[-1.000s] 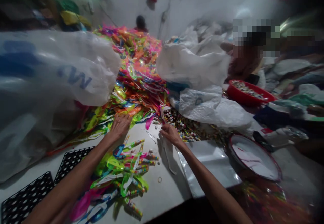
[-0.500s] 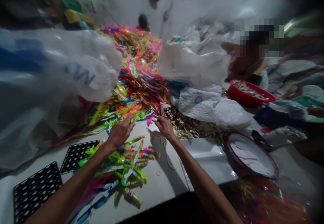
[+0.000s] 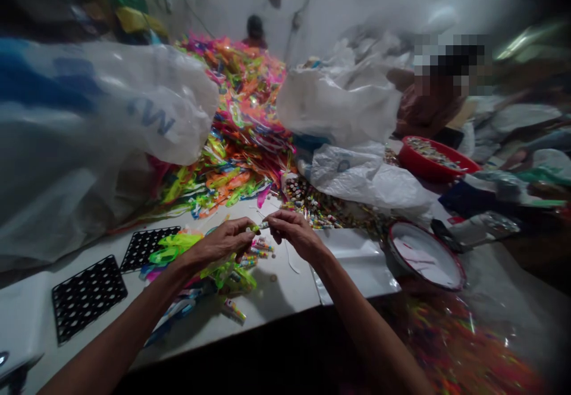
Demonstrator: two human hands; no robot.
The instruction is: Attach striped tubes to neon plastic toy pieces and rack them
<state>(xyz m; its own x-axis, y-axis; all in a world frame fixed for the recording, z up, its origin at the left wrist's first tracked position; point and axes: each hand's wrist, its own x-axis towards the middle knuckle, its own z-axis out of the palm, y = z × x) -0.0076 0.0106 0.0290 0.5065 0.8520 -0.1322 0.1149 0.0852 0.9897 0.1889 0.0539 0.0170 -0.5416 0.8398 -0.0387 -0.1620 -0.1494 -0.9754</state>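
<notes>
My left hand [image 3: 225, 242] and my right hand [image 3: 289, 232] meet over the white table [image 3: 285, 297], fingers pinched together on a small green and white piece [image 3: 259, 226] held between them. Under my left hand lies a loose bunch of neon green, pink and blue plastic strips with small patterned tubes [image 3: 214, 270]. Just beyond my right hand a heap of small colourful tubes [image 3: 316, 207] covers the table.
A tall pile of bright plastic strips [image 3: 236, 121] fills the middle. Big clear bags stand at left [image 3: 89, 133] and right [image 3: 339, 103]. Two black perforated trays [image 3: 89, 294] lie at left. A round white basin [image 3: 423, 255], a red bowl [image 3: 430, 160] and another person [image 3: 428, 109] are at right.
Both hands have drawn back from the strip pile and tube heap toward me and come together, now pinching a small piece between them. The view has shifted downward a little.
</notes>
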